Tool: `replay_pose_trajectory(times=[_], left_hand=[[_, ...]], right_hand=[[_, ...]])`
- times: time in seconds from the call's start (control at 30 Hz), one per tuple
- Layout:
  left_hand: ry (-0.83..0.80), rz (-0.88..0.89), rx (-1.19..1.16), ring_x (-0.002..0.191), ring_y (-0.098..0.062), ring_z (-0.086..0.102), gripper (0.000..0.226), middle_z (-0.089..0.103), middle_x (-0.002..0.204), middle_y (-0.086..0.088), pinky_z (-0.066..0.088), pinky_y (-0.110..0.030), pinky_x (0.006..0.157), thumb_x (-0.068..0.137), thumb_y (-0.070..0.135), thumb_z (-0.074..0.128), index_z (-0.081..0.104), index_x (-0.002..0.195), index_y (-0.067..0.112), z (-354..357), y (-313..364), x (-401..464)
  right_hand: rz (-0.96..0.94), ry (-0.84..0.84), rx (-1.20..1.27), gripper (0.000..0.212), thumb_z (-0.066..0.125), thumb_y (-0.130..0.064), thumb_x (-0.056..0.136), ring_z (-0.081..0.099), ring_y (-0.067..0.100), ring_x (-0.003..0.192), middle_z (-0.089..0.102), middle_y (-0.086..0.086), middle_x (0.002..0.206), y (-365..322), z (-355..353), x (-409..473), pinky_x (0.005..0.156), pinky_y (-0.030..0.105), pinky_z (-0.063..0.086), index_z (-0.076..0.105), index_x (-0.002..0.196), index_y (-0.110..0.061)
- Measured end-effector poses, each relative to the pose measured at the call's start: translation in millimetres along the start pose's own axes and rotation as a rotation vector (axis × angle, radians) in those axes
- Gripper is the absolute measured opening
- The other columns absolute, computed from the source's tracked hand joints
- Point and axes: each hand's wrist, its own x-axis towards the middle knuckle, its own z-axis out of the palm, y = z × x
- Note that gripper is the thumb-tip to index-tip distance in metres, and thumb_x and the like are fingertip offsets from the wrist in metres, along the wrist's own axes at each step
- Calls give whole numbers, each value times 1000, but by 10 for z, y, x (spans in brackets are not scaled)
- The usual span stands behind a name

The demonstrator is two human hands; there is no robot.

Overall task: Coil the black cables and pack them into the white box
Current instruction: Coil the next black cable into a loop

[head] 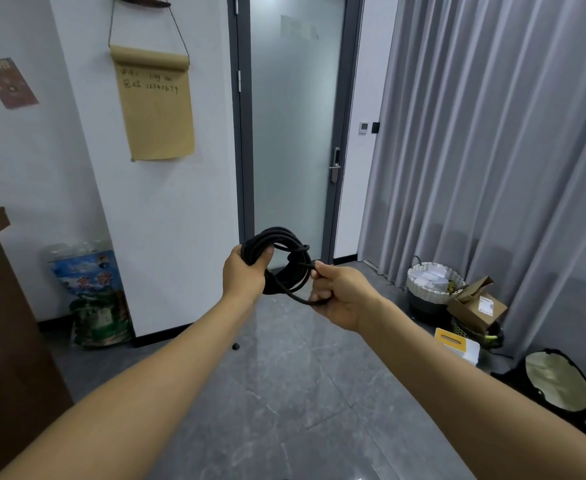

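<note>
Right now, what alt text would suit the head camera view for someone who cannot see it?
Two bare arms reach forward: the left hand grips a coiled black cable while the right hand pinches its loose end. Behind are a frosted glass door, grey curtains and a grey tiled floor.

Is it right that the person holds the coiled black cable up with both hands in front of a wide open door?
Not quite. The door is closed, not wide open; its frosted glass panel fills the frame in the head view. The rest holds: the left hand grips the coiled black cable and the right hand pinches a loose strand of it.
</note>
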Motion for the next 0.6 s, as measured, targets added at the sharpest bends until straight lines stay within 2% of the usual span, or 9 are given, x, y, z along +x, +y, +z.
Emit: replay_pose_trajectory(times=[0.07,0.13,0.2,0.27,0.33,0.4,0.47,0.53,0.6], left_hand=[[-31,-17,4,90,-23,60,25,63,96,-6,46,-32,80,89,29,64,56,105,11,-14,-30,1],[-37,-35,-28,95,-23,60,21,63,98,-5,47,-34,84,88,27,65,56,101,13,-9,-43,-12],[-17,-76,-94,93,-23,61,11,64,87,-2,47,-39,89,88,26,65,58,90,17,23,-35,-22],[3,-149,-200,82,-20,61,11,61,75,1,48,-40,90,89,23,64,58,81,19,74,-1,-62],[18,-237,-325,71,-16,58,14,58,68,1,48,-39,90,90,20,63,57,78,16,128,36,-115],[36,-318,-424,66,-14,56,18,55,65,1,50,-39,87,91,18,61,55,75,14,176,63,-168],[58,-395,-497,64,-14,55,19,53,65,0,52,-36,78,92,18,59,53,75,12,216,81,-214],[78,-459,-545,64,-15,54,20,52,67,-1,51,-30,67,93,18,59,52,76,11,258,89,-242],[99,-494,-566,67,-16,55,19,52,69,-1,50,-28,62,92,18,59,51,77,10,295,92,-272]], right_hand=[[87,-52,-101,38,35,-22,102,22,6,32,24,-7,39,-42,-66,-8,34,16,24,42,67,-10],[83,-89,-339,39,34,-24,102,20,6,35,24,-6,44,-72,-136,-20,33,16,18,41,66,-12],[-84,-57,-703,37,36,-23,102,23,9,43,28,-3,51,-56,-179,-18,40,19,22,41,67,-12],[-337,21,-1040,37,37,-22,101,32,15,53,36,-1,59,-4,-186,7,52,26,30,40,65,-14],[-525,134,-1260,39,38,-26,100,42,20,67,43,0,68,38,-211,46,64,31,35,42,62,-20],[-624,193,-1287,37,38,-28,100,45,23,76,43,0,76,50,-240,60,68,28,37,49,66,-19],[-679,203,-1263,36,39,-25,100,44,23,69,47,3,77,33,-221,49,60,26,35,54,74,-6],[-738,243,-1290,37,40,-22,100,48,29,67,55,15,79,16,-194,70,60,35,37,53,76,3],[-775,280,-1273,39,39,-21,100,55,34,70,59,20,76,4,-147,65,62,40,43,49,71,3]])
